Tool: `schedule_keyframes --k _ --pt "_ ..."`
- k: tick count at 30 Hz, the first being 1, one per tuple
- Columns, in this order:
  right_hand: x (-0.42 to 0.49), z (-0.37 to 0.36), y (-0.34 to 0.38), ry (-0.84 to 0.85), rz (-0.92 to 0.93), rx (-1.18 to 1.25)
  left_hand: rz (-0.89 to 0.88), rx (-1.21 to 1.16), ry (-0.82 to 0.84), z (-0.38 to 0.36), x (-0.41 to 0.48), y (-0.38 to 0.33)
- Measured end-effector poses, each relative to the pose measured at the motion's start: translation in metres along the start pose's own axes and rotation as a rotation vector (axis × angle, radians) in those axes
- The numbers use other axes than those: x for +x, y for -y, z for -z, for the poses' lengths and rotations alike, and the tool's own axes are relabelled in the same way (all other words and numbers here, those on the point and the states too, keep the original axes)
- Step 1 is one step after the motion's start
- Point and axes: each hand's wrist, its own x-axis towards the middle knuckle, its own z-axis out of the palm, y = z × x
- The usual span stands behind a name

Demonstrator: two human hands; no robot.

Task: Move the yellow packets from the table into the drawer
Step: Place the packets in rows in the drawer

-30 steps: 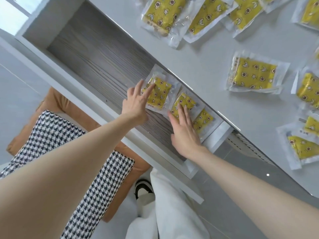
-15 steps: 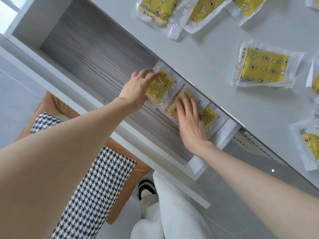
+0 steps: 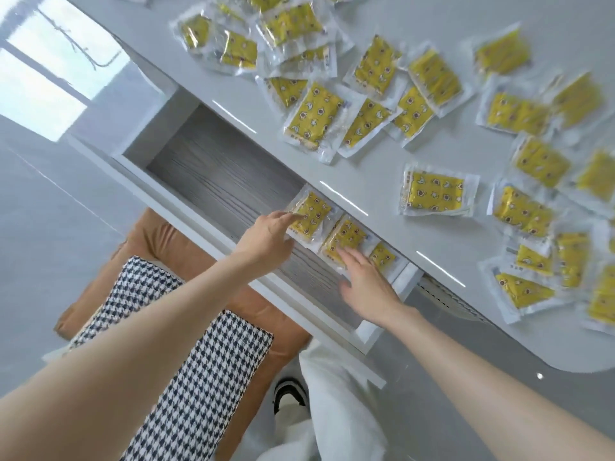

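Aligning three yellow packets (image 3: 382, 256) in the drawer's (image 3: 216, 181) back right corner. Left grip (image 3: 266, 239) straight-fingered, touching the end packet (image 3: 311, 216); right grip (image 3: 366, 282) flat on the middle packet (image 3: 344, 237), clasping nothing. Likely next: fetch the nearest packet (image 3: 432, 194) off the surface (image 3: 366, 174).

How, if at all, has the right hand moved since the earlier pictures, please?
Yes: the right hand has drawn back to the middle packet's near edge, toward the drawer's front wall.

Glossy grey floor (image 3: 50, 234), bright window panes (image 3: 40, 78) upper left, tan seat (image 3: 159, 241), houndstooth cushion (image 3: 199, 361)
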Motion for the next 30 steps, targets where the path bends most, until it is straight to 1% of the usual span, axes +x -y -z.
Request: schedule_keyframes --k 3,9,12,18,23,30 --pt "-0.037 0.018 0.020 -0.034 0.033 0.037 0.000 -0.055 -0.050 0.034 -0.040 -0.018" --pt "-0.135 0.055 0.067 -0.200 0.123 0.078 -0.022 -0.198 -0.244 0.084 -0.151 -0.056" --pt "-0.185 0.069 0.086 -0.275 0.146 0.073 -0.027 -0.269 -0.282 0.102 -0.203 -0.079" --pt "-0.301 0.112 0.112 -0.387 0.193 0.063 -0.110 -0.293 -0.340 0.143 -0.302 -0.144" --pt "-0.378 0.155 0.103 -0.482 0.167 0.087 -0.160 -0.335 -0.316 0.159 -0.351 -0.199" --pt "-0.451 0.217 0.051 -0.598 0.111 0.135 -0.246 -0.362 -0.284 0.167 -0.369 -0.293"
